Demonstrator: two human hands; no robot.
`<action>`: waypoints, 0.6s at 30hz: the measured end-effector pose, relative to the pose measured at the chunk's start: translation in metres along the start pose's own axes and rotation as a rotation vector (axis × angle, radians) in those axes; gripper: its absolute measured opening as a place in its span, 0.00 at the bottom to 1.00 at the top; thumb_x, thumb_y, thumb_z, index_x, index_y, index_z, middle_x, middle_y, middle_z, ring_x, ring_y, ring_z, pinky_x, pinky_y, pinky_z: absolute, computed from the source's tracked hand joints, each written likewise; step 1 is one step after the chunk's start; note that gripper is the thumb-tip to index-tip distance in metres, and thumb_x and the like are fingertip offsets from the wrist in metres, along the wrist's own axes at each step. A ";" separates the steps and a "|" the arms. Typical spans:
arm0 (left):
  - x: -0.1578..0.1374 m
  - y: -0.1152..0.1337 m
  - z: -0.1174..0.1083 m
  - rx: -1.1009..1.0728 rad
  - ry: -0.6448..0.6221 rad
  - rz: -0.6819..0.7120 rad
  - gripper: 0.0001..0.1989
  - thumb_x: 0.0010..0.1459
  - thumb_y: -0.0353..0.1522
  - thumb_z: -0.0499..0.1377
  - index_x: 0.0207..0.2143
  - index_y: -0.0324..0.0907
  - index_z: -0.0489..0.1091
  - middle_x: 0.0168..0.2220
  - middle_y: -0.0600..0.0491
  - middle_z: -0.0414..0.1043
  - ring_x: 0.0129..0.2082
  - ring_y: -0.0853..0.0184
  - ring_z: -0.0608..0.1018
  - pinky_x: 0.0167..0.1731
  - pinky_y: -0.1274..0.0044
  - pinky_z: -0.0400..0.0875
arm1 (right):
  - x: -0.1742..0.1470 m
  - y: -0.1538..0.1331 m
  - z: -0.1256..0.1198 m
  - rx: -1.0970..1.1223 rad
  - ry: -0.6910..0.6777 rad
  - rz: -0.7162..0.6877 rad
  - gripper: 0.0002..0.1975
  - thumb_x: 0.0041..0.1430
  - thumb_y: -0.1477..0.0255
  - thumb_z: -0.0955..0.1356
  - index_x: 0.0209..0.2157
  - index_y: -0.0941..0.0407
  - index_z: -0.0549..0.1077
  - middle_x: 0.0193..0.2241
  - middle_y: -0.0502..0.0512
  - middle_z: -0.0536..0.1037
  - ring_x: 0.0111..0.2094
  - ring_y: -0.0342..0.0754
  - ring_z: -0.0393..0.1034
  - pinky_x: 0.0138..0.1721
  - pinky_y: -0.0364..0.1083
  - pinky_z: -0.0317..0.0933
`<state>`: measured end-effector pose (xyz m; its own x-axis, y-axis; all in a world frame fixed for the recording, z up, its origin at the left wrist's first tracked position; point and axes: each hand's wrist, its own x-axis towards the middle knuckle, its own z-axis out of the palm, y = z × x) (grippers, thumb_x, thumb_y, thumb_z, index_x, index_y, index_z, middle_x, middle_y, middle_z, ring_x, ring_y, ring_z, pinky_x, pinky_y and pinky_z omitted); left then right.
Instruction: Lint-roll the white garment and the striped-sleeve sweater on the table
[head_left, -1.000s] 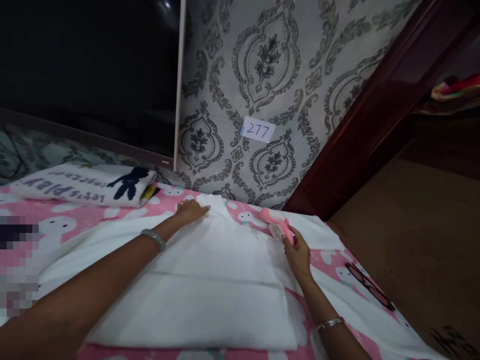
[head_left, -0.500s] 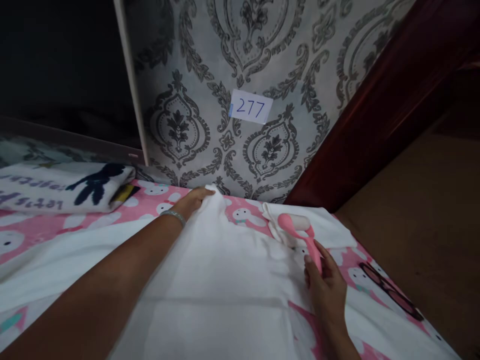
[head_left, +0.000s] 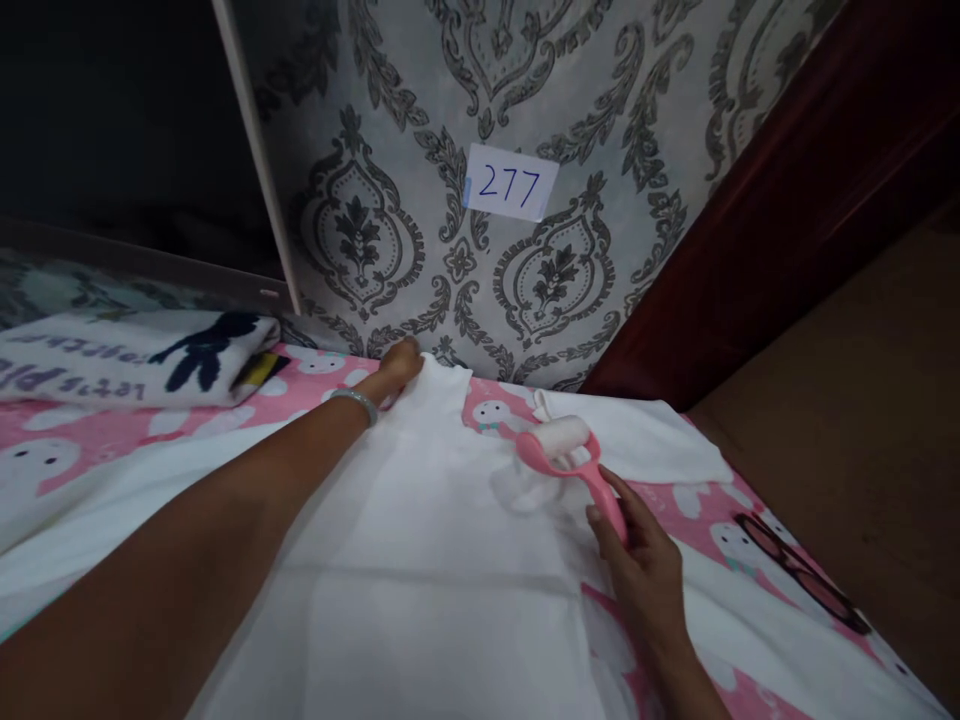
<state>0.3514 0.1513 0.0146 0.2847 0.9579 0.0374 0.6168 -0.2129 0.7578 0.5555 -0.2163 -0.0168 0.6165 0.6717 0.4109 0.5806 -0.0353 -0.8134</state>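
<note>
A white garment (head_left: 420,530) lies spread out in front of me, its far end close to the wall. My left hand (head_left: 401,365) reaches to that far end with fingers closed on the garment's edge; a bracelet circles the wrist. In my right hand (head_left: 641,570) is a pink lint roller (head_left: 600,490), gripped by its handle. The white roller head is tilted over the right side of the garment; I cannot tell whether it touches the cloth. More white cloth (head_left: 645,440), perhaps a sleeve, lies beyond the roller at the right.
A pink cover with rabbit prints (head_left: 319,375) lies beneath everything. Glasses (head_left: 802,575) rest near its right edge. A folded printed towel (head_left: 135,360) sits at the left, below a dark screen (head_left: 135,130). A dark red wooden post (head_left: 720,230) slants up at the right.
The lint roller has moved left in my right hand, from beside the garment to over its right side. My left hand stays at the far edge. The view has tilted down slightly.
</note>
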 end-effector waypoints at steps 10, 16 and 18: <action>-0.217 -0.065 -0.092 0.343 -0.108 0.383 0.20 0.59 0.40 0.54 0.49 0.44 0.75 0.52 0.48 0.77 0.51 0.58 0.77 0.53 0.68 0.69 | -0.028 -0.046 0.013 -0.109 -0.506 -0.177 0.22 0.62 0.65 0.65 0.57 0.51 0.73 0.54 0.56 0.77 0.55 0.56 0.71 0.55 0.53 0.66; -0.332 -0.131 -0.090 0.610 -0.030 0.546 0.28 0.63 0.46 0.52 0.63 0.51 0.62 0.66 0.50 0.62 0.65 0.55 0.65 0.63 0.59 0.59 | 0.000 -0.094 0.071 -0.495 -0.614 -0.228 0.23 0.61 0.75 0.65 0.57 0.49 0.73 0.50 0.58 0.80 0.51 0.58 0.74 0.53 0.54 0.65; -0.339 -0.132 -0.086 0.667 -0.004 0.544 0.27 0.64 0.46 0.51 0.63 0.51 0.63 0.66 0.52 0.61 0.66 0.54 0.63 0.64 0.58 0.57 | 0.020 -0.110 0.104 -0.516 -0.603 -0.200 0.23 0.62 0.75 0.65 0.58 0.51 0.72 0.52 0.58 0.78 0.54 0.57 0.72 0.55 0.53 0.64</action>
<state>0.1104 -0.1286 -0.0423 0.6679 0.6892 0.2809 0.6956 -0.7123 0.0935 0.4483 -0.1222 0.0381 0.1685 0.9788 0.1167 0.9120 -0.1099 -0.3953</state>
